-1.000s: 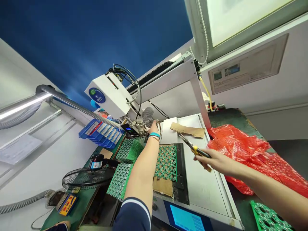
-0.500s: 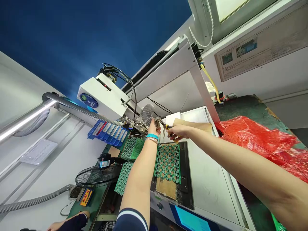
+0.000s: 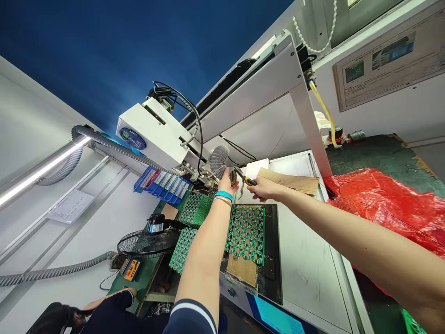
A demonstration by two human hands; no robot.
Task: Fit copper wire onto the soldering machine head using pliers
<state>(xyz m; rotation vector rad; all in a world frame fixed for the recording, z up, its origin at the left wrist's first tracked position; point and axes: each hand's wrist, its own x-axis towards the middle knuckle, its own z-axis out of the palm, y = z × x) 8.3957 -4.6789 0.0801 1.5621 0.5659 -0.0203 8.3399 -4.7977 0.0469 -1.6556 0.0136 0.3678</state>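
Note:
My left hand [image 3: 227,182] is wrapped around the open end of a grey flexible duct hose [image 3: 219,160], beside the white machine head. In my right hand [image 3: 263,189] are pliers [image 3: 249,181] with black and yellow handles. Their jaws reach the hose's ragged mouth, where a torn strip [image 3: 242,189] dangles; whether they bite on it is too small to tell. Below both hands a green circuit board panel [image 3: 245,232] with round cut-outs lies on a black fixture plate [image 3: 273,255].
More green panels [image 3: 182,248] lie left of my forearm, near a black fan [image 3: 148,243]. Blue bins [image 3: 162,185] stand behind. A machine gantry [image 3: 250,88] spans overhead. Red plastic [image 3: 378,199] covers the right bench. A co-worker [image 3: 107,315] sits at lower left.
The view has shifted, so most things appear slightly to the right. More of the co-worker shows at lower left. My right hand and the pliers have turned slightly; both hands stay at the hose.

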